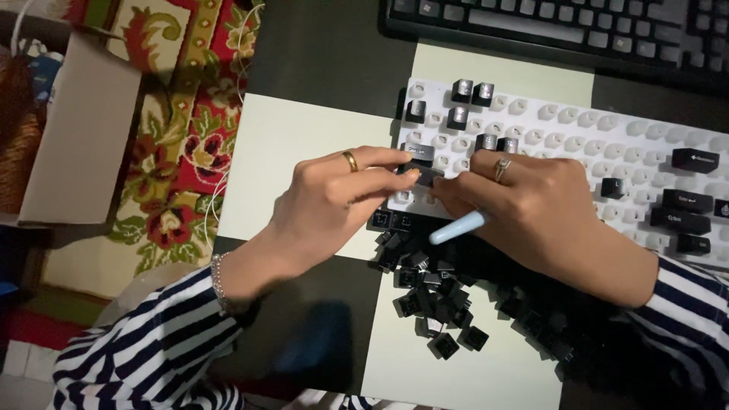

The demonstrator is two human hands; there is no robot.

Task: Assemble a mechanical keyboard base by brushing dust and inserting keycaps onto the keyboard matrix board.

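Striped sleeves filled the bottom corners of the head view, and from them both hands met at the centre of the frame. Just below them lay a loose heap of black keycaps (440, 304), spread from the centre toward the lower right over a pale sheet (296, 144) and the dark desk.

At the left edge of the white keyboard base (607, 137), the left hand (326, 205) had thumb and forefinger pinched together on a long black keycap (424, 173). The right hand (531, 209) steadied the base with its fingertips while its curled fingers clamped a pale blue tool (458, 228).

It looked like the fitting step: the cap seemed about to be seated, which would call for lining it up over its stem and pressing straight down.

Most sockets on the base were bare, with a few black caps mounted in the top rows and at the right. A second, dark keyboard (554, 26) lay along the top of the frame.
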